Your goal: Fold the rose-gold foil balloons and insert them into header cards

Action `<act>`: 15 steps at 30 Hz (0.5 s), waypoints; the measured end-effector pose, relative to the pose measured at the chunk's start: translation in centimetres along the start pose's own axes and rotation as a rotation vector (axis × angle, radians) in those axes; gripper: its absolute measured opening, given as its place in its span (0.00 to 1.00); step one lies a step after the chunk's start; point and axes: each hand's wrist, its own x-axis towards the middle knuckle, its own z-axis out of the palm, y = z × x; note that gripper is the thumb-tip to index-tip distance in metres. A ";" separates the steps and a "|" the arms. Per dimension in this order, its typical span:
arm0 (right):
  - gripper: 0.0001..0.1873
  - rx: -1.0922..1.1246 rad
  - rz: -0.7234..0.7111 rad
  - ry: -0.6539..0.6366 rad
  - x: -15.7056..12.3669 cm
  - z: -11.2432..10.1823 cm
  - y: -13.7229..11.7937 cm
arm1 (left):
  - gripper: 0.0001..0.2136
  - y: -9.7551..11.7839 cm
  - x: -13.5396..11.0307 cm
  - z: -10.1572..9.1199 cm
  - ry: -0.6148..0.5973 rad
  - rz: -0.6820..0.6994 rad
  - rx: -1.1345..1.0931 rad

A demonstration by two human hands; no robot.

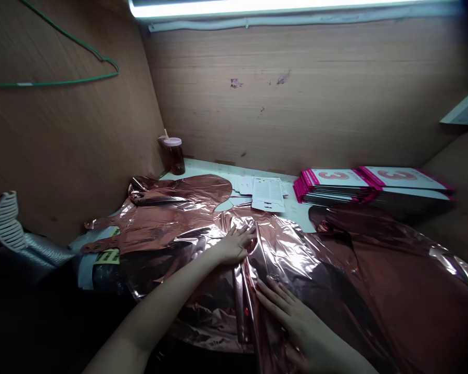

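Observation:
Deflated rose-gold foil balloons [167, 218] lie spread in a shiny, wrinkled layer across the table. On a raised fold near the middle, my left hand [234, 246] rests palm down with its fingers spread. My right hand [286, 309] lies flat on the foil nearer to me, just right of the same fold, fingers stretched out. Neither hand grips anything that I can see. More dark pink foil [405, 270] stretches to the right, with a rounded end. How many layers overlap is hard to make out.
Printed white cards [268, 193] lie behind the foil. Stacked pink-edged packets marked 3 [337, 177] stand at the back right. A lidded cup with a straw [176, 158] is in the back left corner. Wooden walls enclose the table; a green hanger [74, 82] hangs left.

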 end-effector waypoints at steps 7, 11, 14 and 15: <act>0.47 -0.209 0.015 0.177 2.8 3.5 -0.1 | 0.28 1.6 -4.5 0.1 0.049 0.148 -0.015; 0.43 -0.298 -0.049 0.316 2.7 4.4 -1.1 | 0.42 4.4 -12.3 1.6 -0.010 0.262 -0.087; 0.34 -0.223 -0.133 0.407 2.7 4.6 -1.5 | 0.32 5.2 -14.4 3.2 0.218 0.274 -0.042; 0.29 -0.158 -0.130 0.446 2.8 4.7 -1.6 | 0.25 5.3 -14.4 3.9 0.331 0.280 -0.054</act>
